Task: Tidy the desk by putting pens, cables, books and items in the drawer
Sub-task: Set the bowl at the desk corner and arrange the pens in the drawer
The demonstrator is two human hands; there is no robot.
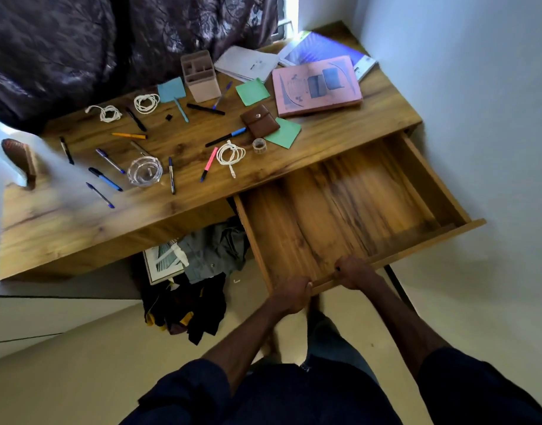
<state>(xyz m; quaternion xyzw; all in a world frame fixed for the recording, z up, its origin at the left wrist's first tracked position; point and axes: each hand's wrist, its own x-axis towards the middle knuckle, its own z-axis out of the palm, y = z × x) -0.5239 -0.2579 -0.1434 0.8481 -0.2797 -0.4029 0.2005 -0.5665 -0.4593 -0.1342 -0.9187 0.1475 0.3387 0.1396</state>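
The wooden drawer stands pulled far out of the desk with nothing inside. My left hand and my right hand both grip its front panel, fingers curled over the top edge. On the desk lie several pens, among them a pink one and a blue-capped one. Three coiled white cables lie among them. A pink book, a purple book and a white notepad sit at the back right.
A brown wallet, tape roll, glass bowl, beige pen holder, and green and blue sticky notes share the desktop. Clothes are heaped under the desk. A wall stands right of the drawer.
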